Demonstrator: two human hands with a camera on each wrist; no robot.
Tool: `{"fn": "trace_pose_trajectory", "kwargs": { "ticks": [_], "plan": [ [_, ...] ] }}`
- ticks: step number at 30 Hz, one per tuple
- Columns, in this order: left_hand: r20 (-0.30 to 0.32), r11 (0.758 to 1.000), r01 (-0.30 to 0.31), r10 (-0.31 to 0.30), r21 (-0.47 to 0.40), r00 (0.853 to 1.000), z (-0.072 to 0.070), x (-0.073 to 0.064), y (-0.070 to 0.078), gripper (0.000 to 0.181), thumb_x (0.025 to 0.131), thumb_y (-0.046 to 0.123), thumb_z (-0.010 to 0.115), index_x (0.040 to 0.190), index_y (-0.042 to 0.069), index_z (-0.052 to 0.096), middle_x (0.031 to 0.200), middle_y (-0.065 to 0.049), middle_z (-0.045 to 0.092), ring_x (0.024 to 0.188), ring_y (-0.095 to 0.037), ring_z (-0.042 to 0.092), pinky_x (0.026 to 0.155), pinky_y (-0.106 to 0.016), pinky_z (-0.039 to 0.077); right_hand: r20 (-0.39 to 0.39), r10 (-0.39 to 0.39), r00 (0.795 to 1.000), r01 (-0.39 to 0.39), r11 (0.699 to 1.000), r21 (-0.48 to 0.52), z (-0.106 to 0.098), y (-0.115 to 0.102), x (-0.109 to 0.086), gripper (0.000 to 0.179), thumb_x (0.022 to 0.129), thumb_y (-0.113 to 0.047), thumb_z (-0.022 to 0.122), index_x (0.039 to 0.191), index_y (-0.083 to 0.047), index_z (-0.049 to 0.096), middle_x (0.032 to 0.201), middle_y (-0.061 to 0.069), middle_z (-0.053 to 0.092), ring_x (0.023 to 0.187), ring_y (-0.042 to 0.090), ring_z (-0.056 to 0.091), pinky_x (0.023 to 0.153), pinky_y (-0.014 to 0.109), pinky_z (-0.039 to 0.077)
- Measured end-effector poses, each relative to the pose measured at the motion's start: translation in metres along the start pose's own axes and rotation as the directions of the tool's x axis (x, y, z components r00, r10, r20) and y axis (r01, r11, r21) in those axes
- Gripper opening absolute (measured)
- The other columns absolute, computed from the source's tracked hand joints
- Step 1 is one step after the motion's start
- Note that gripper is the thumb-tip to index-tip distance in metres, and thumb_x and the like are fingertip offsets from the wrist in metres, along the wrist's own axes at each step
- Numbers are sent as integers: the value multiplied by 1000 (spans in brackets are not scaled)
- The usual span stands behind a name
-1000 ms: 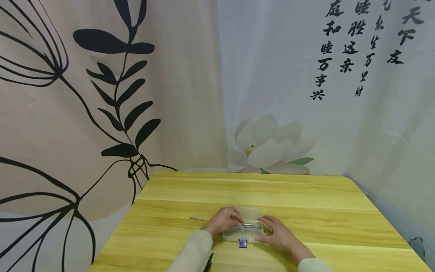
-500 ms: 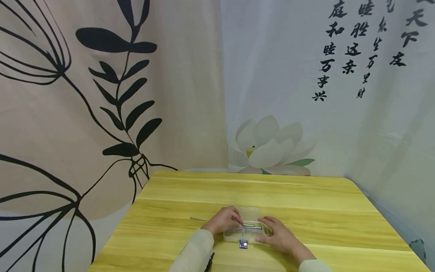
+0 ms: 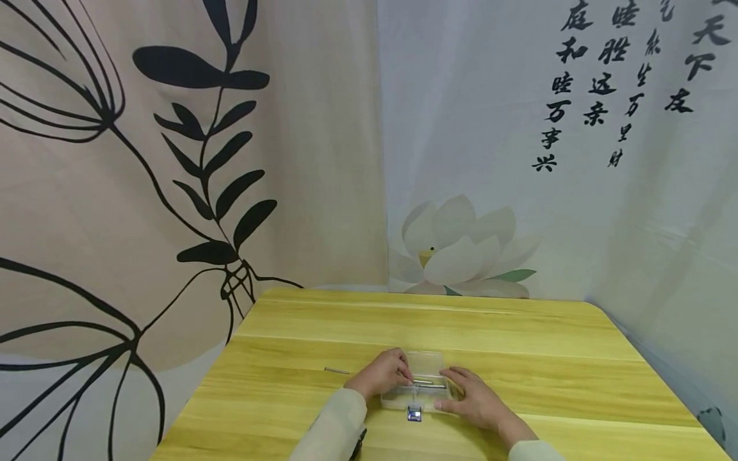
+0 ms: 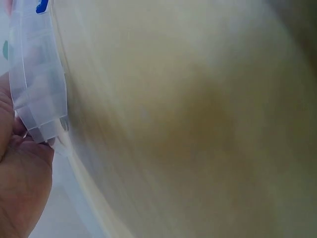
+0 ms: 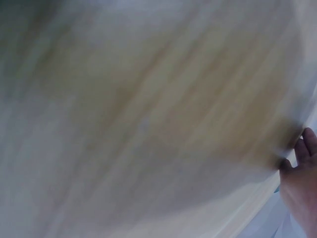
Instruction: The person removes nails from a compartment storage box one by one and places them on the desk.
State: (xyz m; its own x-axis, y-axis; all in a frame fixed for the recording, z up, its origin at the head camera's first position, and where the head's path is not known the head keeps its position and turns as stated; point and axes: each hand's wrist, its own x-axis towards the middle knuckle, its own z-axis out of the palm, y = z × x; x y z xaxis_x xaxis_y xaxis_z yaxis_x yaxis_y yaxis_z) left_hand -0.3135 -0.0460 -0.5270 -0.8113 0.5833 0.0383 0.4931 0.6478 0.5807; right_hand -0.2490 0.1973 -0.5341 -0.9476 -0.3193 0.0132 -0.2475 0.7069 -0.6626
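Note:
A clear plastic box point(image 3: 398, 401) with a raised lid point(image 3: 425, 362) and a blue latch point(image 3: 414, 413) lies on the table. My left hand point(image 3: 380, 376) reaches over its left side, fingers curled, and appears to pinch the near end of a thin metal rod point(image 3: 423, 382). Another metal rod point(image 3: 432, 387) lies alongside it in the box's rear compartment. My right hand point(image 3: 474, 398) holds the box's right end between thumb and fingers. In the left wrist view the box point(image 4: 37, 74) shows its divided compartments; the right wrist view is blurred.
One more thin metal rod point(image 3: 336, 370) lies on the wooden table point(image 3: 519, 339) to the left of my left hand. Behind the table hangs a printed curtain point(image 3: 323, 160). A dark strap point(image 3: 358, 443) shows by my left sleeve.
The rod at my left fingertips has moved down slightly, closer to the rod in the box. My right hand keeps its hold. The whole view has shifted a little.

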Motion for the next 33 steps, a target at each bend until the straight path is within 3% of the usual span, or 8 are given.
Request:
{"fn": "trace_pose_trajectory", "kwargs": {
  "ticks": [7,17,25,33],
  "plan": [
    [9,1000,-19,19,-18,1000,-1,-3,1,7,87,14,76,80,15,78,90,11,51,84,-4,46,78,-23,44,10,14,1000,-14,1000,12,1,0,0,74,84,-45,77,143,-8,53,146,25,42,132,52,37,99,69,33],
    [47,997,-55,52,62,998,-11,-4,0,6,87,10,77,83,13,79,96,9,55,90,-4,51,84,-24,46,-8,13,1000,-13,1000,1,2,4,1,75,82,-47,78,142,-9,54,146,24,42,132,52,37,100,68,32],
    [47,983,-86,79,159,996,-11,-4,3,6,87,15,78,81,13,79,91,9,51,85,-2,47,79,-21,45,2,15,1000,-15,1000,9,3,5,3,76,83,-49,77,143,-9,52,147,24,41,133,52,36,100,69,31],
    [54,975,-90,81,203,995,-10,-7,4,6,90,18,75,85,14,77,93,10,50,86,-2,46,80,-21,45,11,33,999,-34,999,26,3,6,3,77,82,-48,77,143,-9,52,147,25,41,133,53,36,101,69,31]
  ]
}}
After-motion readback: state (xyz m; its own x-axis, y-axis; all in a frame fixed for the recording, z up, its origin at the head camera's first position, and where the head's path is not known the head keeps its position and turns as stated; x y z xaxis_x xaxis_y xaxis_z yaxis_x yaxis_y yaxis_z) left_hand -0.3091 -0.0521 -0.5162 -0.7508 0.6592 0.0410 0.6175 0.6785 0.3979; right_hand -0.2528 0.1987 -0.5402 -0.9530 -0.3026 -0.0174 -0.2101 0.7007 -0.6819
